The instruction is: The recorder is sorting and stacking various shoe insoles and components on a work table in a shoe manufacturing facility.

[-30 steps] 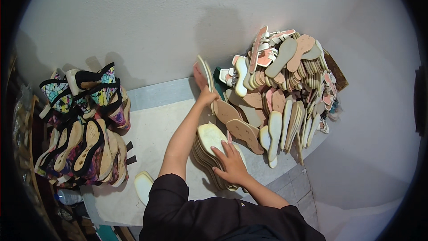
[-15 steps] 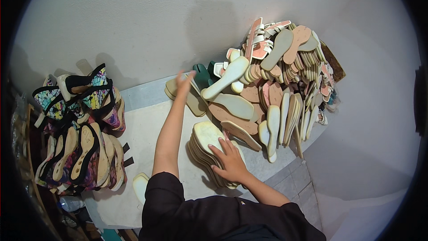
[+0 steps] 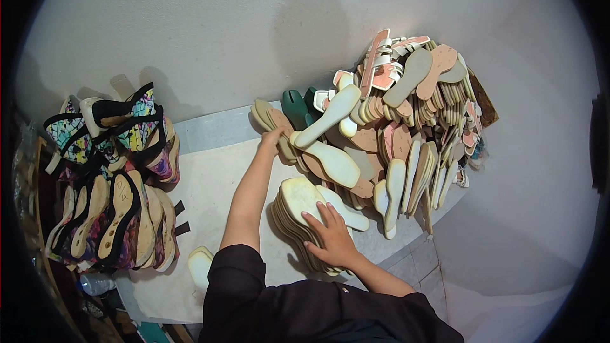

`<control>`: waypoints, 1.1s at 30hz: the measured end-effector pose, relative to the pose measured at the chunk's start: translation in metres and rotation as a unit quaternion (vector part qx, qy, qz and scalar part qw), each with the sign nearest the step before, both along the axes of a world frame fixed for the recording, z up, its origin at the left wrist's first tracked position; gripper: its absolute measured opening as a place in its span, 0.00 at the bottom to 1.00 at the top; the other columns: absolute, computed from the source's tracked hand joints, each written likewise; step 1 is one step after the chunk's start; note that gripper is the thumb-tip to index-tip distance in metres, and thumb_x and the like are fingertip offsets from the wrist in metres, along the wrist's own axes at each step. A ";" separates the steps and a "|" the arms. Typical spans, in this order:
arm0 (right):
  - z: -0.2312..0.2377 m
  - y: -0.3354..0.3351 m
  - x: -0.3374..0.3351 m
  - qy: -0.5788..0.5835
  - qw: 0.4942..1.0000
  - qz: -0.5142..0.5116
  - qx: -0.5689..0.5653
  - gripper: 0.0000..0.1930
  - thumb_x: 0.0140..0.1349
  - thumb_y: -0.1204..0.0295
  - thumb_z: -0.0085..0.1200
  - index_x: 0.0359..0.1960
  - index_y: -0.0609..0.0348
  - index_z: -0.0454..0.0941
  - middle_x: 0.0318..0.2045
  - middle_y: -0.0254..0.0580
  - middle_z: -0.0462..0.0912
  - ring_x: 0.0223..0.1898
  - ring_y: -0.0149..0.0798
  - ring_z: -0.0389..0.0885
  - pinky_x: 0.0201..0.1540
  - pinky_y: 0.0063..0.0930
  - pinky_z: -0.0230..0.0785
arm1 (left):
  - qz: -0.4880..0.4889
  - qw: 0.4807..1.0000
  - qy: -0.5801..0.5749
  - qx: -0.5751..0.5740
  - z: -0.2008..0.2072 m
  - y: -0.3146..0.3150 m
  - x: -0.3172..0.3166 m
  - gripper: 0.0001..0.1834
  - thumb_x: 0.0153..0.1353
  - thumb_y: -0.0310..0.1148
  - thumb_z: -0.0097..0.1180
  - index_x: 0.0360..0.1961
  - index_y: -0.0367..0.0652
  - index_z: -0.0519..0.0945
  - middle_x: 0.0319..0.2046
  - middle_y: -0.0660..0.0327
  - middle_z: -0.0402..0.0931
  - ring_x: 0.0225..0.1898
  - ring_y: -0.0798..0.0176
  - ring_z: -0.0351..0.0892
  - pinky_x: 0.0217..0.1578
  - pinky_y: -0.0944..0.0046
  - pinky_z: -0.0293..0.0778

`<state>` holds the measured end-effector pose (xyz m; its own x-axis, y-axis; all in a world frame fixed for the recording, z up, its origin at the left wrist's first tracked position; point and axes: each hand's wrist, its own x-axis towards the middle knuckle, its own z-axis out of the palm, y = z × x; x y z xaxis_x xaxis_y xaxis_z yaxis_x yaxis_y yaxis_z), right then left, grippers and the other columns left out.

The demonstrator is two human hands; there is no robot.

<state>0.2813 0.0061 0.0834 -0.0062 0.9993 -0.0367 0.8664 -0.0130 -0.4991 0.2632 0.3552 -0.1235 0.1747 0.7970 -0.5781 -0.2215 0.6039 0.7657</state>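
My left hand point(image 3: 272, 141) reaches to the left end of a big pile, its fingers closed on the edge of a few beige and tan shoe insoles point(image 3: 262, 114). Fingers spread, my right hand point(image 3: 333, 242) lies on the side of a neat stack of cream insoles point(image 3: 298, 198) close to my body. Just right of that stack lies a pale insole point(image 3: 349, 213), partly behind my fingers. Beyond it spreads the loose pile, with a long white insole point(image 3: 330, 114) and a pale one point(image 3: 333, 164) on top.
Wedge shoes with patterned straps point(image 3: 127, 216) crowd the table's left side. Green shoe lasts point(image 3: 294, 109) stand by the wall, left of white strappy sandals point(image 3: 384, 67). A lone pale insole point(image 3: 200, 267) lies beside my left sleeve. The pale table point(image 3: 210, 197) meets the grey wall.
My left hand has moved slightly nearer and closed on the insoles, which have turned. The brown insole tilted beside the stack now shows as flat pale one there. My right hand stays on the stack.
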 end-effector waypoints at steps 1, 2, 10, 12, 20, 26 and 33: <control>0.001 0.001 -0.004 0.002 1.000 0.010 0.000 0.34 0.52 0.57 0.53 0.63 0.37 0.58 0.64 0.56 0.51 0.64 0.62 0.47 0.60 0.60 0.47 | -0.054 0.997 0.047 0.029 -0.016 0.007 -0.003 0.27 0.44 0.33 0.64 0.45 0.32 0.71 0.40 0.52 0.76 0.39 0.55 0.78 0.40 0.58 0.74; -0.003 0.002 0.001 -0.011 1.000 -0.003 -0.007 0.34 0.52 0.58 0.53 0.63 0.37 0.58 0.64 0.56 0.50 0.64 0.62 0.47 0.60 0.60 0.46 | -0.112 0.958 0.234 0.120 -0.005 -0.003 0.016 0.30 0.43 0.35 0.65 0.46 0.31 0.69 0.42 0.46 0.75 0.41 0.50 0.78 0.41 0.54 0.75; -0.002 0.000 0.008 -0.017 0.999 -0.019 -0.024 0.34 0.52 0.58 0.53 0.63 0.37 0.57 0.64 0.55 0.50 0.64 0.62 0.47 0.60 0.60 0.45 | -0.098 0.947 0.258 0.163 0.028 -0.011 -0.003 0.36 0.44 0.43 0.62 0.50 0.32 0.66 0.46 0.43 0.73 0.48 0.47 0.74 0.47 0.56 0.70; 0.000 0.000 0.008 -0.009 1.000 -0.005 -0.023 0.34 0.52 0.58 0.53 0.63 0.37 0.57 0.64 0.56 0.50 0.64 0.62 0.47 0.60 0.60 0.45 | 0.014 0.984 0.105 0.141 0.024 -0.008 -0.012 0.29 0.47 0.41 0.62 0.45 0.30 0.71 0.39 0.49 0.77 0.41 0.54 0.78 0.42 0.59 0.74; -0.003 -0.001 0.010 -0.002 1.000 -0.017 -0.002 0.34 0.52 0.60 0.53 0.63 0.37 0.57 0.63 0.56 0.51 0.64 0.62 0.48 0.60 0.57 0.47 | -0.268 0.942 -0.169 0.114 0.146 -0.063 0.050 0.14 0.58 0.37 0.55 0.38 0.37 0.77 0.32 0.60 0.78 0.27 0.67 0.77 0.29 0.66 0.74; -0.010 -0.007 0.024 0.039 0.998 -0.044 0.039 0.34 0.51 0.60 0.52 0.63 0.37 0.58 0.63 0.54 0.53 0.64 0.61 0.50 0.60 0.57 0.48 | -0.626 0.704 0.154 0.299 0.168 -0.090 0.097 0.20 0.59 0.46 0.52 0.33 0.35 0.80 0.25 0.62 0.78 0.24 0.68 0.74 0.29 0.67 0.72; -0.003 -0.010 0.020 0.004 0.997 -0.072 0.035 0.29 0.54 0.60 0.50 0.61 0.38 0.62 0.62 0.51 0.57 0.63 0.59 0.53 0.59 0.62 0.47 | -0.713 0.582 0.218 0.324 0.149 -0.043 0.061 0.25 0.58 0.51 0.51 0.33 0.35 0.81 0.27 0.57 0.80 0.26 0.62 0.75 0.32 0.62 0.72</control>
<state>0.3011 -0.0034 0.0800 0.1371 0.9900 0.0324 0.8539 -0.1015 -0.5105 0.3245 0.3125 0.0250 0.8751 0.0968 -0.4741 0.4523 -0.5117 0.7305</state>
